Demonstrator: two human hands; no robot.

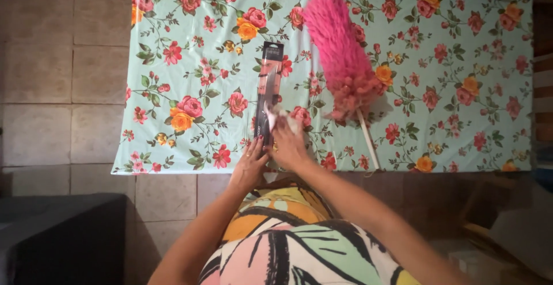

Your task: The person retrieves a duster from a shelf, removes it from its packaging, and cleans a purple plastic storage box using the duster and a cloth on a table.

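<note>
Head view, looking down on a worktop [173,48] covered with a pale green cloth printed with red and orange flowers.

A long, narrow black packaged item [266,89] lies lengthwise on the cloth, just left of centre, its near end close to the near edge of the worktop. The left hand [249,167] lies open, fingers spread flat, touching the near end of the package and pinning it; it grips nothing. The right hand [288,144] is closed around a small crumpled white cloth [282,115], pressed against the package's right side near its lower part.

A fluffy pink duster on a pale stick handle [343,60] lies to the right, untouched, well apart from both hands.

Judgement: the step in hand looks like wiping the package with the cloth. The next move would call for sliding the cloth along its length toward the far end, with the left hand holding it steady.
</note>
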